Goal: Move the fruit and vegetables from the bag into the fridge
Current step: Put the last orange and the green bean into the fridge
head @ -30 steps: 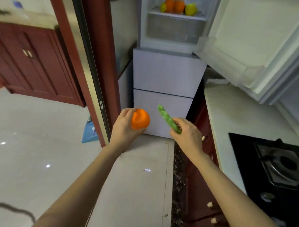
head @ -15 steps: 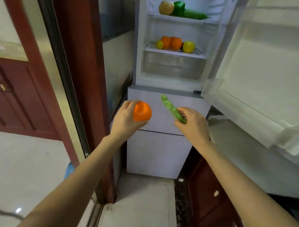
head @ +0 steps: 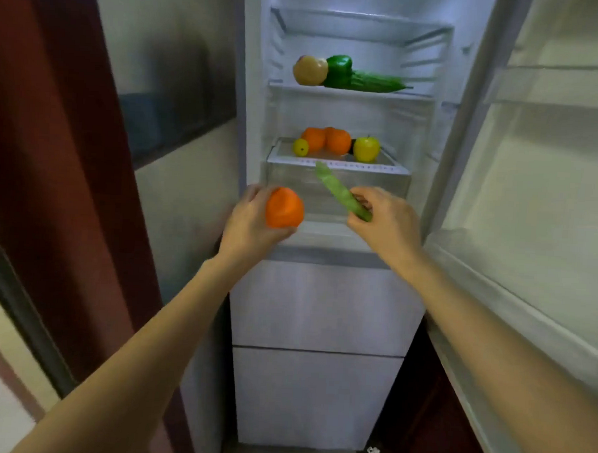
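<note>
Two items are being carried toward the fridge (head: 321, 306), one in each hand. Left hand (head: 253, 224) is gripping an orange fruit (head: 284, 208), fingers curled round its far side and thumb beneath; the fruit is sitting just below and left of the drawer (head: 337, 180). Right hand (head: 387, 223) is pinching a long green pod (head: 340, 190) by its lower end, fingers narrow around it; the pod's free tip is pointing up and is lying across the drawer front. Whether it is touching that front cannot be told from this blurred view.

Above the drawer, on its lid, two oranges (head: 325, 140), a small yellow fruit (head: 300, 147) and a yellow-green apple (head: 366, 148) are resting close together. One shelf higher, a pale round fruit (head: 309, 70), a green pepper (head: 338, 68) and a dark cucumber (head: 376, 83) are lying in a row. The door (head: 549, 189) is standing open to the right of the drawer. No bag is showing.

Risks, as judged:
- Round fruit above the drawer is crowding the front edge; setting another beside it could be nudging one off.
- The pod, held only at one end, could be catching the drawer lip and slipping from the pinch.
- Both hands being occupied, neither is free to steady a rolling item.
</note>
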